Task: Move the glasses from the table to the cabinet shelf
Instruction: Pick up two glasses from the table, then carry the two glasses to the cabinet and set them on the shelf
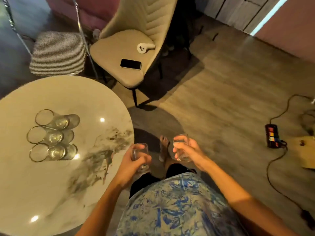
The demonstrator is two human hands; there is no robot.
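Note:
Three clear glasses with gold rims stand in a column on the round marble table (51, 184): a far glass (51, 119), a middle glass (46, 136) and a near glass (48, 152). My left hand (133, 166) grips another clear glass (140, 150) just off the table's right edge. My right hand (185, 149) holds a second clear glass (181, 142) over the floor, further right. Both held glasses are upright and partly covered by my fingers. No cabinet shelf is in view.
A beige chair (119, 53) beyond the table carries a black phone (130, 64) and a white controller (144, 47). A striped stool (58, 51) stands at the far left. A power strip (272, 137) and cables lie on the wooden floor at the right.

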